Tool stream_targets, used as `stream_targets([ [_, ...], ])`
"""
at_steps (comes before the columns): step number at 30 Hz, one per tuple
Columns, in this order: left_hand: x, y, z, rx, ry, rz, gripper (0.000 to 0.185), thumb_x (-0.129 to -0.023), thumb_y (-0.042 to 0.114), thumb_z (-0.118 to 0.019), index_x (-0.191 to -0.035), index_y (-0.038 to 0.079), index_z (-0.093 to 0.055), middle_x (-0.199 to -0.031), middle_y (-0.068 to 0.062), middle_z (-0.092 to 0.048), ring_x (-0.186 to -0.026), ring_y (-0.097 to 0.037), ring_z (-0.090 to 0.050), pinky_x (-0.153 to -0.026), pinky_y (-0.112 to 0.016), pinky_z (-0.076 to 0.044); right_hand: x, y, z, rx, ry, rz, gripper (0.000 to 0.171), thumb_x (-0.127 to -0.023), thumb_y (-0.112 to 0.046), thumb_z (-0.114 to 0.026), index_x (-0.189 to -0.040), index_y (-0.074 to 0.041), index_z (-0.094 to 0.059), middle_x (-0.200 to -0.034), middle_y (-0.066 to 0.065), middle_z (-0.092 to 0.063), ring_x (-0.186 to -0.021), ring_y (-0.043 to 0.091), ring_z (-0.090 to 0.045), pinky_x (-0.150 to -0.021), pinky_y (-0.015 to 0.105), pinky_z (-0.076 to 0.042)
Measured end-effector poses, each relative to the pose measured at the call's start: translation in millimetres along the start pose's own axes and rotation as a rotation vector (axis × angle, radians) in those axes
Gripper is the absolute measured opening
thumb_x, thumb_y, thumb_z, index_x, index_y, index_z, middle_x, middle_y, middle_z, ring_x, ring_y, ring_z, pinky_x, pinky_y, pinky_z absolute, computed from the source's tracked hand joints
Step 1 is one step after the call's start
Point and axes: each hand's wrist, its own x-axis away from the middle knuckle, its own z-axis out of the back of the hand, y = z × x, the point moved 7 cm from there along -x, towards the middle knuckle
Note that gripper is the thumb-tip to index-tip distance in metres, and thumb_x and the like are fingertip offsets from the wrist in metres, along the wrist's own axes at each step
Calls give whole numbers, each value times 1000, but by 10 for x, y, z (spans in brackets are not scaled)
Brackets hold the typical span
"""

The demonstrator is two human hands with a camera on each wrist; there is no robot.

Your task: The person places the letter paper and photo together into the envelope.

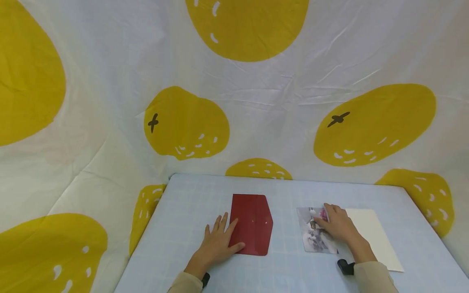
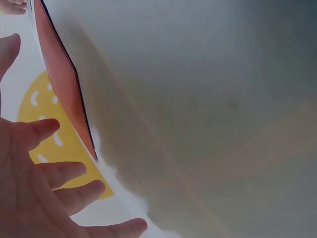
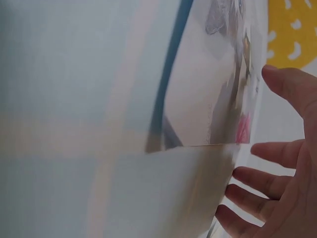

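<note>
Red envelope [image 1: 252, 224] and photo [image 1: 315, 234] lie on pale-blue table [image 1: 190, 203], flat-fingered left hand [image 1: 218, 242] and right hand [image 1: 338, 224] resting atop.

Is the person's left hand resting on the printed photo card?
No, the left hand rests on the dark red paper envelope; the right hand touches the photo card.

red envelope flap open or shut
Open: the red paper envelope lies flat with its pointed flap spread out rightward, the left hand resting on it.
</note>
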Motion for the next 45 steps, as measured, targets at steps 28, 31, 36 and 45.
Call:
stream_targets([
  [28,43,46,-6,-43,-84,18,88,-85,65,-65,-155,20,-38,-160,-13,-31,-144,-41,-25,-107,-72,-21,-38,18,4,52,2,2,76,-86,-39,-77,-132,14,-48,-128,40,-46,-114,58,-44,-90,71,-40],
  [31,44,59,10,-40,-83,14,87,-85,63,-66,-155,19,-39,-159,-14,-32,-144,-41,-25,-106,-73,-21,-44,28,34,32,13,-14,69,-86,-32,-77,-130,13,-48,-123,40,-49,-109,56,-47,-86,69,-43],
  [36,44,55,-1,-50,-84,15,87,-85,65,-65,-155,20,-38,-160,-13,-31,-144,-41,-25,-106,-72,-22,-62,60,57,5,33,-27,56,-87,-22,-76,-125,9,-49,-114,36,-53,-102,53,-51,-79,65,-45],
  [45,32,55,-13,-55,-90,15,89,-84,67,-65,-155,21,-38,-160,-13,-31,-144,-41,-25,-106,-73,-22,-62,81,111,-69,62,-24,42,-90,-12,-72,-121,8,-51,-112,32,-56,-101,49,-55,-84,64,-45],
])
